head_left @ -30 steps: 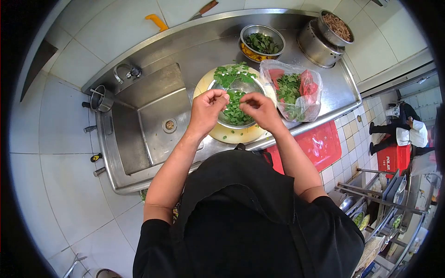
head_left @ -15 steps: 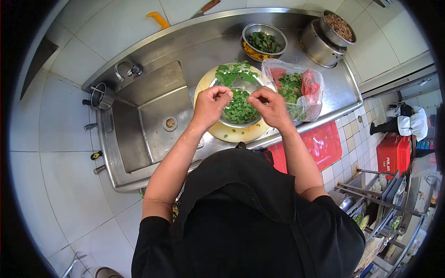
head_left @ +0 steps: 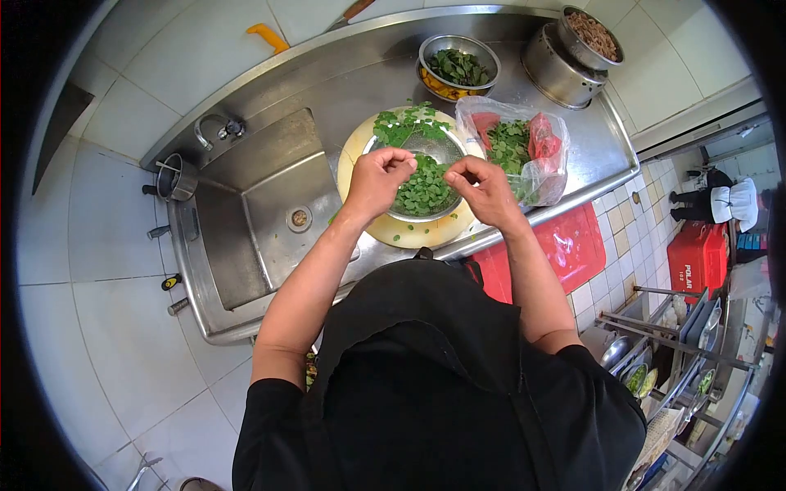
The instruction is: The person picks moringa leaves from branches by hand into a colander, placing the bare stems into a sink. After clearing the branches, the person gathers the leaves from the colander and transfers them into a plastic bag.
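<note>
Nearest the camera, a black cap and black sleeves fill the lower view, and two bare forearms reach past them over the rolled front edge of the tabletop. The left hand has its thumb and fingers drawn close together above the near left rim of a round bowl; the right hand is pinched likewise by the right rim. One cannot tell whether either grip has hold of a stem or leaf. A narrow gap separates the hands, opening straight onto the small green leaves heaped inside the bowl. The bowl sits on a round cream board, where loose leaves are scattered by the near edge and leafy sprigs spread across the far side.

To the left, a strip of steel runs between board and sink, a deep, squarish, scuffed basin. To the right, a crumpled clear bag holds more greens and red plastic, close to the board. Behind, a shiny bowl carries dark leaves over orange-yellow pieces, and a cylindrical pot bears a dish of brown shreds. Farthest off, past the tiled floor, another person stands by a red cooler
</note>
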Demonstrator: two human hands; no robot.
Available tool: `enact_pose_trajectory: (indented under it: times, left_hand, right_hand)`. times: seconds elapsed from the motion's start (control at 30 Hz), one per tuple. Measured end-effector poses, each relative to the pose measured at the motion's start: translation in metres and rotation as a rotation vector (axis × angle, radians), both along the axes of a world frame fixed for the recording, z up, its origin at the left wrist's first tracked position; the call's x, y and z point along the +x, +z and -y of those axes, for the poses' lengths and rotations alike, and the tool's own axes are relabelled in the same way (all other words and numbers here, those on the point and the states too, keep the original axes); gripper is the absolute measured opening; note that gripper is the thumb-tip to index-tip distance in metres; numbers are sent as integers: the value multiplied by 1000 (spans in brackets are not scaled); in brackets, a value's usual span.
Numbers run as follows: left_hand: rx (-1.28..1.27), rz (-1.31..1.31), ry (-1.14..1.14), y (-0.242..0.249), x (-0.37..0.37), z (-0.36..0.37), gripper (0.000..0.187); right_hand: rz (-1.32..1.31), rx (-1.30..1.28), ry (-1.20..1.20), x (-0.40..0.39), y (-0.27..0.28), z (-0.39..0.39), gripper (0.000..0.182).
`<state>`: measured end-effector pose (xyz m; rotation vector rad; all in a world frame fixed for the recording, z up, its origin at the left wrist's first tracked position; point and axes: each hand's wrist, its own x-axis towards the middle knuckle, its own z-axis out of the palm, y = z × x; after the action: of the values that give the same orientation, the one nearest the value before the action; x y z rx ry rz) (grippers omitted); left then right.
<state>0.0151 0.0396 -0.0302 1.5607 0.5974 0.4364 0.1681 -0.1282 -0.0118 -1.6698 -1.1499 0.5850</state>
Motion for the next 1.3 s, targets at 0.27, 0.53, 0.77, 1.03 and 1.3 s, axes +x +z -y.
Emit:
enact_pose_trajectory:
  times: [0.27, 0.53, 0.77, 1.03, 1.3]
  left_hand:
    - [522, -445, -130, 3, -5, 0, 31]
    - [-145, 153, -177, 55, -30, 10, 21]
    - [-662, 723, -742, 198, -71, 107, 40]
    - [-969, 1063, -926, 188, -64, 118, 36]
    - [-1164, 1197, -806, 186, -65, 119, 37]
  right_hand:
    - [24, -816, 177, 18, -64, 146, 30]
    - [19, -945, 227, -28, -123, 255, 22]
    - [190, -360, -323, -18, -51, 99, 26]
    - [874, -309, 68, 21, -66, -42, 18]
    - [1018, -566, 263, 43, -86, -85, 22]
